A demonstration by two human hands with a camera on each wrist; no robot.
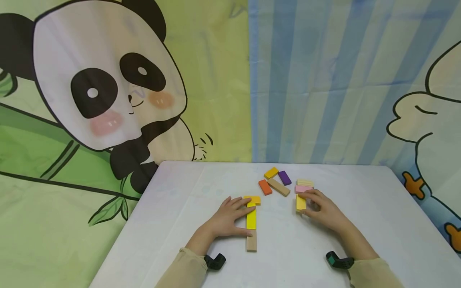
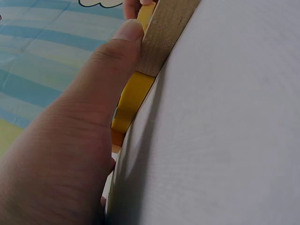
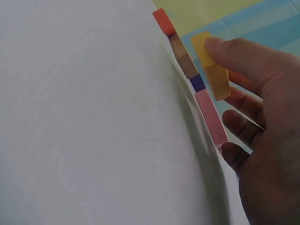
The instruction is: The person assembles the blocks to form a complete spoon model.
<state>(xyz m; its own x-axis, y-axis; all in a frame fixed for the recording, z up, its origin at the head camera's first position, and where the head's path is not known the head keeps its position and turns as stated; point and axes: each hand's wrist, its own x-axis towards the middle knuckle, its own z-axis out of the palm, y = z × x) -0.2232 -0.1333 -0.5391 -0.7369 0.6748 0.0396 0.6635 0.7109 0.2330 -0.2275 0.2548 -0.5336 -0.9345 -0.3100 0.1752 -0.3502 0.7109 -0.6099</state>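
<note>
So, pinching a yellow rectangular block [image 1: 301, 204] between thumb and fingertips of the right hand [image 1: 324, 208], and holding it just off the white tabletop [image 1: 180, 216], right in front of a pink rectangular block [image 1: 304, 188] and a cream block [image 1: 305, 182]. Bending the spare right fingers loosely. Meanwhile spreading the fingers of the left hand [image 1: 227, 218] pretty wide along a little row: touching a tan wooden block [image 1: 252, 244] with the thumb, and laying fingertips on a bright yellow rectangular block [image 1: 251, 219] and an orange-yellow block [image 1: 256, 201] sitting crosswise at the far end. Also seeing four strays lying farther back, between both hands: an orange-red block [image 1: 265, 187], a longer tan wooden plank [image 1: 279, 187], a purple block [image 1: 284, 178] and a golden-yellow block [image 1: 271, 173].
</note>
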